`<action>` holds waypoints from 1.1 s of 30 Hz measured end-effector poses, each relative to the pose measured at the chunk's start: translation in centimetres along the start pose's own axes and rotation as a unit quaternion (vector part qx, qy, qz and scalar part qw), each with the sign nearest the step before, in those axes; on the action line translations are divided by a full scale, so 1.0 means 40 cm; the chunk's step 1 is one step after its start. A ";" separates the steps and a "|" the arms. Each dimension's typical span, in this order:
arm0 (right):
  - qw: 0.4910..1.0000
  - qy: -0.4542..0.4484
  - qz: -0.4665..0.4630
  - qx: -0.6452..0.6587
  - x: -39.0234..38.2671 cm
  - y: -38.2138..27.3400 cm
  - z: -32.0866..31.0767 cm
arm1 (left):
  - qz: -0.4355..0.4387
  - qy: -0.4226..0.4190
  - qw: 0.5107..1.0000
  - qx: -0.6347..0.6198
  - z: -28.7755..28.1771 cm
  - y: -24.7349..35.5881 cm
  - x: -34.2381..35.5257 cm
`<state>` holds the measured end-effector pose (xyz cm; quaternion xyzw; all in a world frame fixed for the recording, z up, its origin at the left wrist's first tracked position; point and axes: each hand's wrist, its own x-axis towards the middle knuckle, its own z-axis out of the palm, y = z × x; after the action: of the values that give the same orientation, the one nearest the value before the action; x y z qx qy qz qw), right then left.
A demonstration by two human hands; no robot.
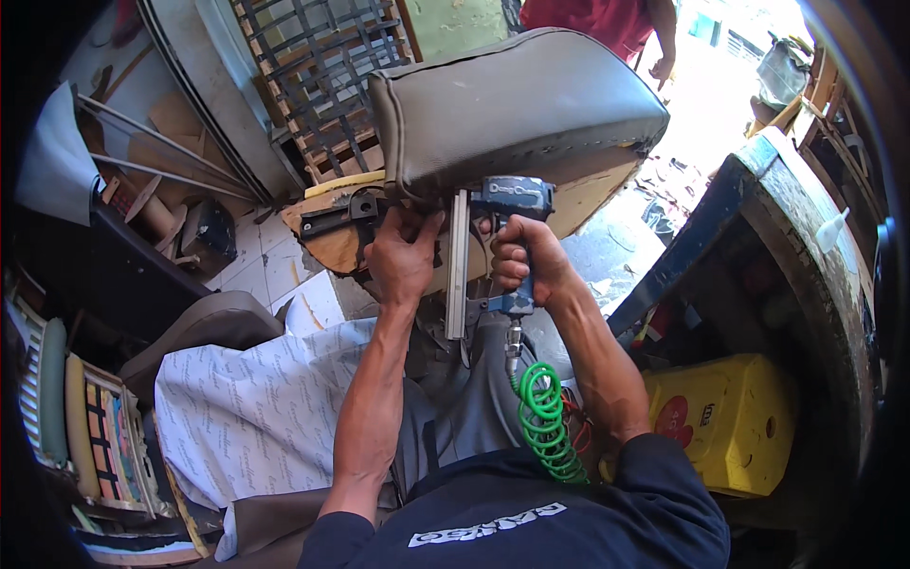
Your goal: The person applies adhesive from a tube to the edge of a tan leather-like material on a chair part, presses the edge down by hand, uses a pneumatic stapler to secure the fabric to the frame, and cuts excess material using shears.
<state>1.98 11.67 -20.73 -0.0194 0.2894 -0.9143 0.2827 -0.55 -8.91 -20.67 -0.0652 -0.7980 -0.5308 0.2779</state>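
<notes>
My right hand [526,256] is wrapped round the grip of a dark pneumatic stapler [507,196], with a long silver magazine and a coiled green air hose [545,417]. To its left, my left hand [403,251] is closed at the underside edge of a grey-brown upholstered cushion [517,100], apparently pinching the cover; its fingertips are partly hidden. The stapler's nose sits close beside that hand, against the cushion's underside. A bare wooden board [332,247] with black metal fittings [341,211] shows beneath the cushion.
A co-worker in red [592,19] stands beyond. Webbed frames [322,76], metal rods and a spool [142,213] lie left, with white-backed upholstery material [237,398] below. At right are a weathered blue curved structure [701,218], a yellow plastic container [720,427] and wood scraps [815,95].
</notes>
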 end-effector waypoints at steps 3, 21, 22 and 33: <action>1.000 -0.022 0.018 -0.006 0.012 -0.023 -0.021 | 0.024 0.011 1.000 0.013 0.018 0.009 0.007; 0.999 -0.041 0.003 0.007 -0.033 0.019 -0.058 | 0.052 0.007 0.999 0.005 0.022 0.003 -0.044; 0.999 -0.044 0.023 -0.006 -0.041 0.014 -0.052 | 0.020 0.005 1.000 -0.009 0.011 -0.004 -0.058; 0.963 0.180 -0.078 -0.184 -0.244 0.102 -0.097 | 0.086 0.072 0.993 -0.026 0.042 -0.051 -0.057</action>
<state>11.45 16.10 -24.92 0.0713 0.4966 -0.8528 0.1453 -0.08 -7.85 -23.97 -0.1019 -0.7535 -0.5286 0.3775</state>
